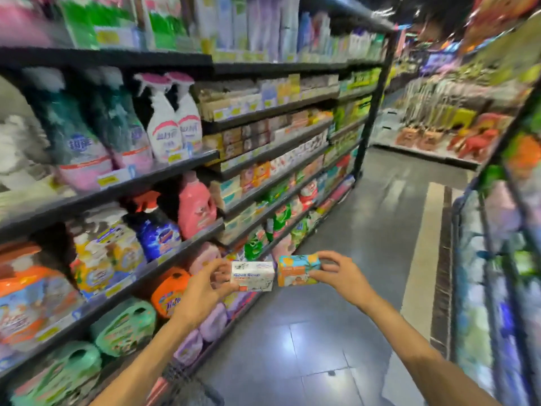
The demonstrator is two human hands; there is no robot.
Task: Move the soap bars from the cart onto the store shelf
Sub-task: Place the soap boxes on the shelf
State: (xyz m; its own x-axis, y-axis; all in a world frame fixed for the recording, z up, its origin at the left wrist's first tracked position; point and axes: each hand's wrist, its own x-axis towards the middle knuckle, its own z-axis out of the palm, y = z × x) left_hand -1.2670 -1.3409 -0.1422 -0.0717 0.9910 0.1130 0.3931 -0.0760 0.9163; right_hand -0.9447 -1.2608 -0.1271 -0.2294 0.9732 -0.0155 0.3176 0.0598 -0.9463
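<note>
My left hand (205, 291) grips a white boxed soap bar (253, 276) with blue lettering, held out in front of me. My right hand (339, 275) pinches an orange and teal boxed soap bar (297, 270) by its right end. The two boxes sit side by side in the air, almost touching. Both are held beside the lower shelves of the left shelving unit (181, 241). Rows of boxed soap (272, 171) fill the middle shelves further down the aisle. A dark mesh edge of the cart (187, 385) shows at the bottom, between my forearms.
Detergent jugs (169, 291), spray bottles (172, 121) and refill pouches (76, 148) fill the near left shelves. Another stocked shelf unit (497, 259) stands close on the right. The grey tiled aisle floor (366, 244) runs ahead to plastic stools (474, 139) at the far end.
</note>
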